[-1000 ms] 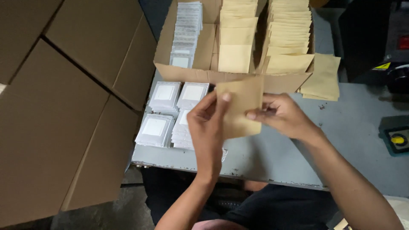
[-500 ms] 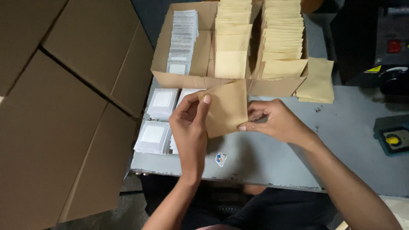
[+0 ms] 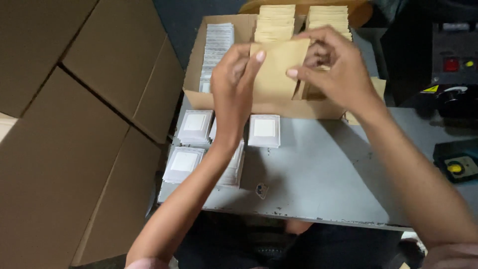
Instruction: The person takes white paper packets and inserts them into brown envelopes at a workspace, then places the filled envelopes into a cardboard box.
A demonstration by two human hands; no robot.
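Observation:
Both my hands hold one tan paper envelope (image 3: 279, 69) up over the open cardboard box (image 3: 199, 97). My left hand (image 3: 234, 84) pinches its left edge and my right hand (image 3: 331, 69) grips its right edge. The box holds rows of tan envelopes (image 3: 276, 20) and a row of white packets (image 3: 216, 45). A single white packet (image 3: 264, 130) lies on the grey table (image 3: 323, 174) just below the envelope. Stacks of white packets (image 3: 194, 127) sit at the table's left, partly hidden by my left forearm.
Large flat cardboard boxes (image 3: 64, 124) fill the left side. At the right stand a dark machine with a red button (image 3: 450, 65) and a small device with a yellow knob (image 3: 458, 167). A small sticker (image 3: 262, 190) lies near the table's front edge.
My hands have carried the tan envelope away from me, up over the box. A white packet that they covered now shows on the table.

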